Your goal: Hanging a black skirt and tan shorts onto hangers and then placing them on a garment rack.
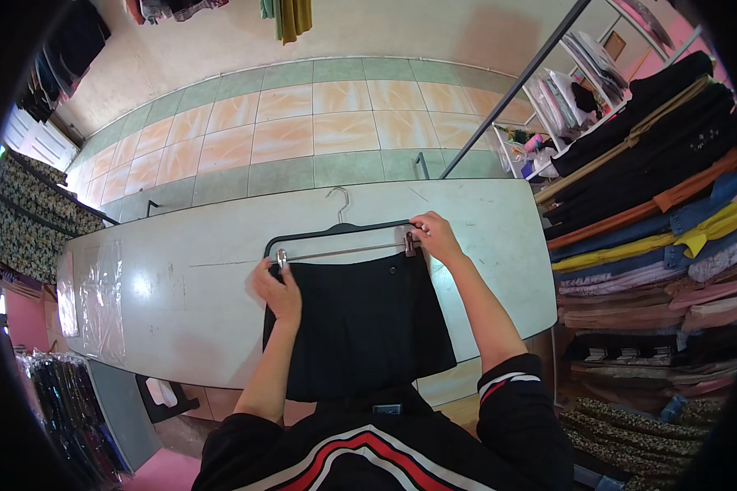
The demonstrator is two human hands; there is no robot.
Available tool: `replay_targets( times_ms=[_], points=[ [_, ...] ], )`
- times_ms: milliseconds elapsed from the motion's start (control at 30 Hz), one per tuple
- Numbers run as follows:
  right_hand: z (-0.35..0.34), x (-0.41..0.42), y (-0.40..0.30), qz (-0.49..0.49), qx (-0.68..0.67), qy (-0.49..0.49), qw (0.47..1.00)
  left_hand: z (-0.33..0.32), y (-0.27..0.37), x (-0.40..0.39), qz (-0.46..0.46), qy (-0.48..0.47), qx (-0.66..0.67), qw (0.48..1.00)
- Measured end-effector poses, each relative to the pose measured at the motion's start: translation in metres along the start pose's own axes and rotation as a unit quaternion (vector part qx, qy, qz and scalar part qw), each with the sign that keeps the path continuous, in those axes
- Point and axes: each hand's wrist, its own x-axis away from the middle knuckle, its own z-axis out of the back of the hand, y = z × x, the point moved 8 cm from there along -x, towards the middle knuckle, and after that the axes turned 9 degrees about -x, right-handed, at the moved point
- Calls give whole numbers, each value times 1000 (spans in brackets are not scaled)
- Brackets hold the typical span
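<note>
A black skirt or pair of shorts [350, 325] with a small round button near its waistband lies on the white table [184, 307], its lower part hanging over the near edge. Above the waistband lies a black clip hanger [344, 229] with a metal hook and a metal cross bar. My left hand [279, 294] grips the hanger's left end, thumb against the left metal clip [282, 258] at the waistband corner. At the opposite end, my right hand [437, 237] pinches the hanger's corner beside the right clip [409, 244]. That clip meets the waistband.
Clear plastic bags [101, 301] lie at the table's left end. Folded and hanging garments [645, 245] crowd the right side. A dark metal rail [516, 86] slants beyond the table. Plastic-wrapped garments [70, 417] stand at lower left, patterned clothes [37, 215] hang above them.
</note>
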Motion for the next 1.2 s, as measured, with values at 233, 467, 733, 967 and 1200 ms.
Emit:
replay_targets(
  times_ms=[233, 467, 733, 967, 1200],
  points=[
    [-31, -11, 23, -68, 30, -147, 986, -49, 134, 40, -250, -174, 108, 946],
    [-29, -24, 16, -101, -62, -226, 967, -92, 175, 47, -278, -205, 108, 932],
    [-44, -14, 30, -303, -205, -350, 863, -137, 183, 50, -279, -405, 50, 869],
    [-52, -15, 42, -394, -163, -425, 798, -113, 194, 44, -310, -276, 129, 900],
    [-53, -33, 33, -256, -71, -419, 868, -91, 164, 80, -309, -269, 116, 905]
  ],
)
